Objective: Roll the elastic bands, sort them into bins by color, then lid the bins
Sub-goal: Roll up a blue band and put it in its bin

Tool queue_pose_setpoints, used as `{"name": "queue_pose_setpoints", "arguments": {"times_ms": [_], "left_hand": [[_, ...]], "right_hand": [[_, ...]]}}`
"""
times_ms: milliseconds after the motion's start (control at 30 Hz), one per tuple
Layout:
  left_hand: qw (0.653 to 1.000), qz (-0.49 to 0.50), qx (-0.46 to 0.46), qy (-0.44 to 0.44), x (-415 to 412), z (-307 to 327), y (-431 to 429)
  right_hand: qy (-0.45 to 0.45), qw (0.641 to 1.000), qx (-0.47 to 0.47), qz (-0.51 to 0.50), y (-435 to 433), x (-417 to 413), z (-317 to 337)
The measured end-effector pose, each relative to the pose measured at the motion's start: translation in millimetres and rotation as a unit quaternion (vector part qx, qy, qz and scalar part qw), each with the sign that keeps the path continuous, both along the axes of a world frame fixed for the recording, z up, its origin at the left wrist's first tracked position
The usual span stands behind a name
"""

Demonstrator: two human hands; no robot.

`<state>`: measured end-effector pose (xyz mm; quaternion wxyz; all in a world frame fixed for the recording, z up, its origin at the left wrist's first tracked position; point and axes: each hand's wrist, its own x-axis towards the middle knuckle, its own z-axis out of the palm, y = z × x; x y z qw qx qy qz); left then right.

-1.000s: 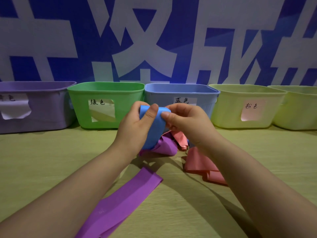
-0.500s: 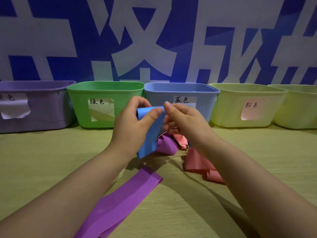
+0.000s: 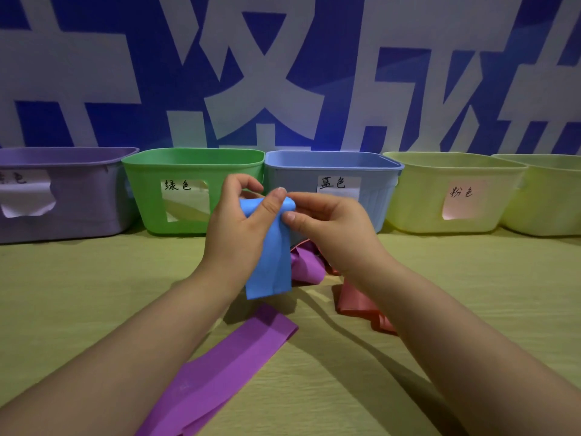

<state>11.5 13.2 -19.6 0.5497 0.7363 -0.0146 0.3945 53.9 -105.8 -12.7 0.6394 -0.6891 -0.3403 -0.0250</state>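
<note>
Pinching top of the blue band [image 3: 270, 262] between left hand [image 3: 239, 234] and right hand [image 3: 333, 228], before the blue bin [image 3: 377, 196]; below, purple band [image 3: 226, 366] flat on the table [image 3: 94, 294], pink bands [image 3: 355, 300] near right wrist

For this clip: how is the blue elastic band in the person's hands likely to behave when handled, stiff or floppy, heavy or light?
Probably floppy: the flat blue elastic band hangs limp below where the left hand and right hand pinch its folded top. Likely light, since a pinch alone carries it. It may uncurl if released; the top fold looks loose.
</note>
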Motion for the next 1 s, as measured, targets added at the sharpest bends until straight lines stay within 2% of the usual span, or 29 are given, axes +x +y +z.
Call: {"name": "queue_pose_setpoints", "arguments": {"times_ms": [267, 667, 933, 1000], "left_hand": [[1.0, -0.024, -0.001, 0.019, -2.9, 2.0, -2.2], [0.998, -0.045, -0.039, -0.033, -3.0, -0.4, -0.2], [0.995, -0.091, -0.028, 0.007, -1.7, -0.1, -3.0], [0.996, -0.085, -0.01, 0.007, -1.4, 0.0, -1.8]], "right_hand": [[-0.027, 0.999, -0.028, -0.025, -0.9, -0.8, 0.3], [-0.011, 0.999, -0.041, -0.027, 11.9, -10.2, -1.4], [0.003, 0.999, 0.006, -0.038, 2.2, -4.1, -0.3], [-0.015, 0.999, -0.012, -0.049, -0.6, -0.4, 0.7]]}}
